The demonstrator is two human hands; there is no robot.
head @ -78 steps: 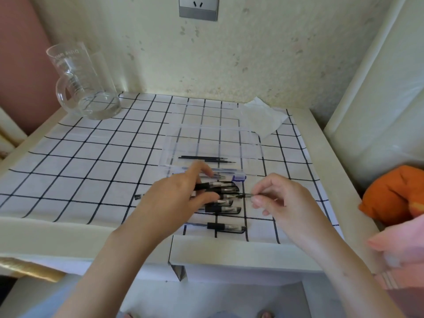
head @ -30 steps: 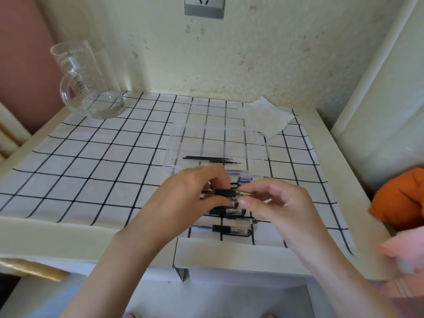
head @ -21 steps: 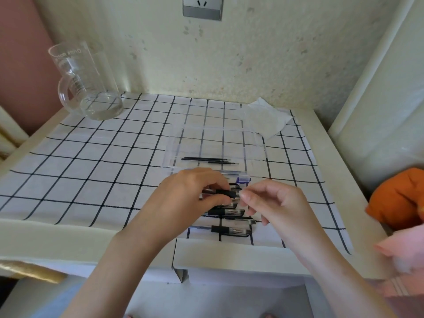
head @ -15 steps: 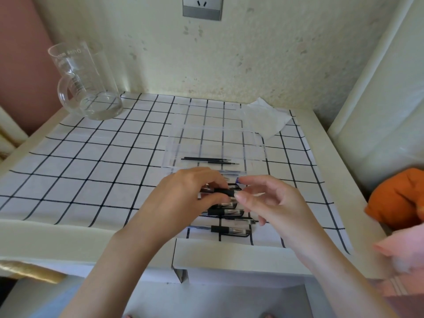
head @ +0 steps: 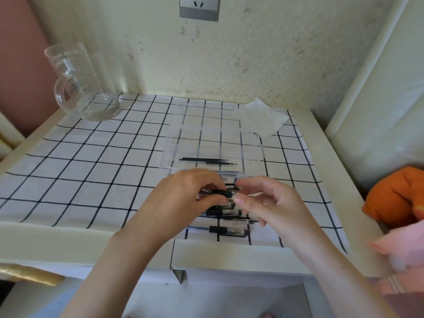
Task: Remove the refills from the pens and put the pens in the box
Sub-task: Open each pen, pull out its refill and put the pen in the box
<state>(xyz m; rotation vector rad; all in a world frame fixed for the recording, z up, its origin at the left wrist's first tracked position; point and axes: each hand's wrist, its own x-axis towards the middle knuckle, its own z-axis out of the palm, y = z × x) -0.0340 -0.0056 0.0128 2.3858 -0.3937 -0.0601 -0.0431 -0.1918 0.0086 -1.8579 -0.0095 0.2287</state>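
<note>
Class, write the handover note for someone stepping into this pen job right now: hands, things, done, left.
Left hand grips a pen by its black grip. Right hand has fingertips at that pen's tip; a pinch is unclear.
A few refills lie in the clear box; other pens lie on the cloth before it.
Done: some refills out. Left: the held pen's refill, the other pens, boxing them.

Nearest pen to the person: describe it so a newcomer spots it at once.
On the checked cloth, go to its near edge, below the left hand and right hand. The nearest pen lies crosswise there, black grip left of its clear barrel. Unlike the held pen in the left hand and the other pens bunched beneath, it lies untouched, closest to the edge.
</note>
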